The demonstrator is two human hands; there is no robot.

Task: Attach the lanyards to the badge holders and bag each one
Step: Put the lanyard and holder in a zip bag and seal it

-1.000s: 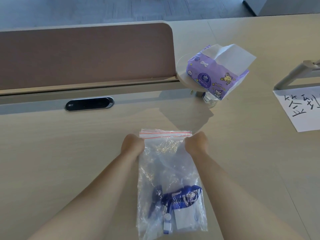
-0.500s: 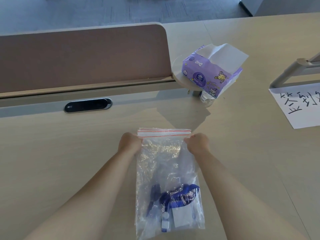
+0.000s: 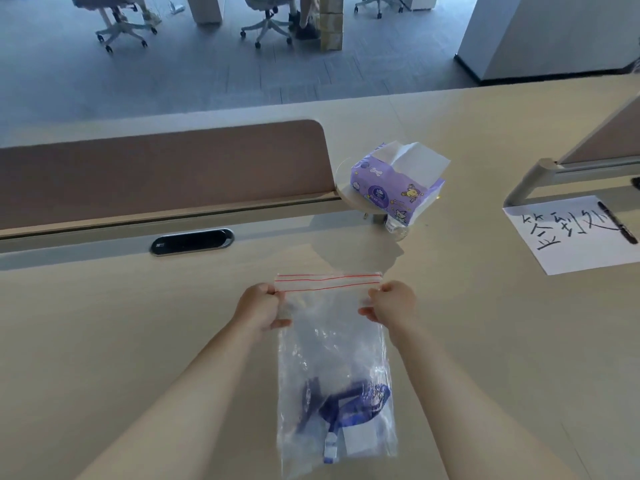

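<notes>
Two hands at the mouth of the clear zip bag (image 3: 332, 341): left hand (image 3: 261, 308) and right hand (image 3: 393, 304) each have a grip clamped on a top corner, just under the red-lined zip strip (image 3: 327, 282). Blue lanyard (image 3: 353, 403) and badge holder (image 3: 360, 439) sit together at the bag's bottom, over the table (image 3: 138, 323). Bagging step, looks like; next calls for pressing that strip shut end to end.

Through the creased bag (image 3: 329, 341), lanyard (image 3: 349, 403) and badge holder (image 3: 360, 441) blur together, their join unreadable. Fingers of left hand (image 3: 259, 308) and right hand (image 3: 393, 303) are partly hidden by plastic. The paper (image 3: 571, 233) runs off the right edge; tissues (image 3: 391, 188) hide most of a bottle (image 3: 396, 228).
</notes>
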